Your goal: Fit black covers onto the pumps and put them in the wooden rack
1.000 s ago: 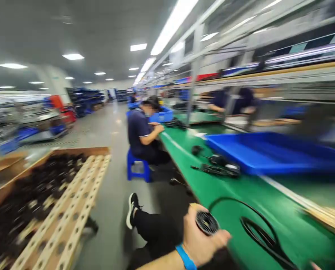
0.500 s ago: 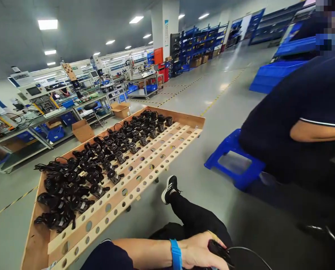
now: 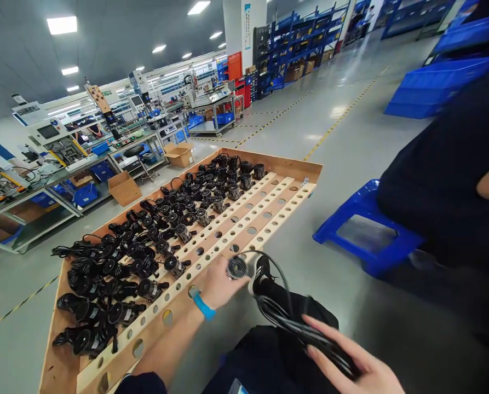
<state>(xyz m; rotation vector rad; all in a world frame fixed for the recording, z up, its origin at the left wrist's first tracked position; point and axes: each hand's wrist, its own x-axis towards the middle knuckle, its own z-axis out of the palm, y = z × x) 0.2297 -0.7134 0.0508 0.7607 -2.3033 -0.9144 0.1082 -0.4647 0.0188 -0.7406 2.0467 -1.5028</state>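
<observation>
My left hand (image 3: 218, 285), with a blue wristband (image 3: 203, 306), is closed around a small round black motor (image 3: 236, 267) with a grilled end. It hangs over the near side of a wooden tray (image 3: 211, 276). From the motor a black cable runs in a loop to a bundled coil (image 3: 279, 316). My right hand (image 3: 357, 358) grips that coil between thumb and fingers, above my lap. Several rows of similar black motors (image 3: 176, 266) with coiled cables fill the tray's far side. Bare wooden strips with round holes (image 3: 228, 238) lie on its near side.
A person in dark clothes sits at the right on a blue stool (image 3: 367, 230). Blue bins (image 3: 437, 87) stand behind. Past the tray are workbenches with machines (image 3: 63, 148), open cardboard boxes (image 3: 124, 187) and blue shelving (image 3: 305, 44). My shoe (image 3: 263, 273) rests beside the tray.
My left hand has moved from my lap up and left to the tray's edge with the motor. My right hand has come into view holding the cable coil. The view has shifted slightly.
</observation>
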